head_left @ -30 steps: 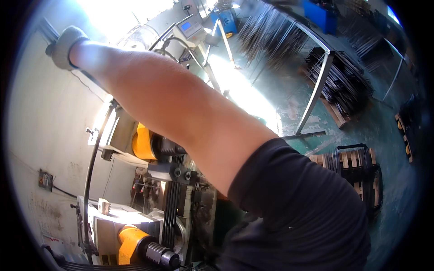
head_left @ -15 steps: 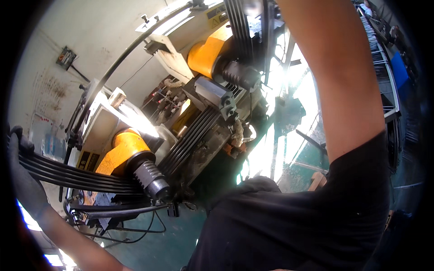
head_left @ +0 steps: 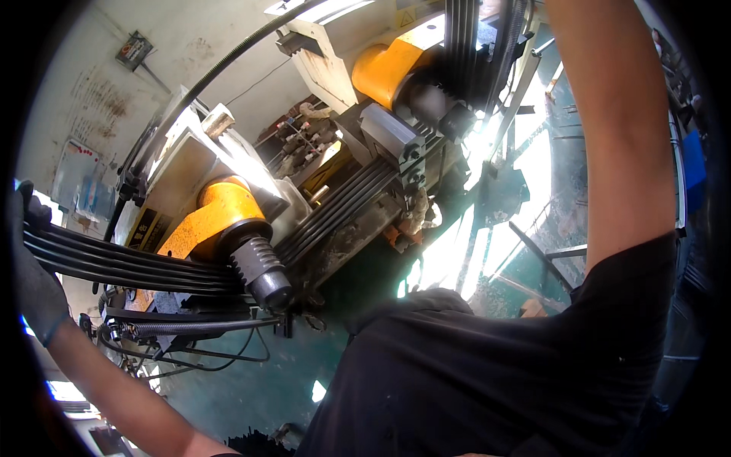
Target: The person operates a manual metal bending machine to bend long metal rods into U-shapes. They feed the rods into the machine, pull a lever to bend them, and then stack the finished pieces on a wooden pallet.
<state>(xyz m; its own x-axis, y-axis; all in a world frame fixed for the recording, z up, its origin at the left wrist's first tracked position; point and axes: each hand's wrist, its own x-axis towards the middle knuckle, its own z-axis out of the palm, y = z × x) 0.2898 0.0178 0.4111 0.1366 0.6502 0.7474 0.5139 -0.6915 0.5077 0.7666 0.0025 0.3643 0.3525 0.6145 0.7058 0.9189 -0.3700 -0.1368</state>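
A leaf spring (head_left: 145,263), a stack of long curved black steel strips, runs from the far left into the machine. My left hand (head_left: 38,293), in a dark grey glove, is closed round its outer end at the left edge. The strips pass beside a yellow-orange arm (head_left: 228,199) with a ribbed dark metal cylinder (head_left: 263,273) at its tip. Through the middle of the machine, more of the strips (head_left: 339,209) show. My bare right arm (head_left: 624,145) reaches up along the right; its hand lies beyond the top edge and is hidden.
A second orange arm (head_left: 387,72) with a dark cylinder stands at the top, near upright black strips (head_left: 460,46). A steel block (head_left: 392,135) sits between the arms. Black hoses (head_left: 236,358) hang low at left. Metal frame bars (head_left: 542,255) stand over the green floor at right.
My view has turned, so the machine sits farther right in the picture. My left hand keeps its hold on the spring's end. My right arm has shifted right in the picture.
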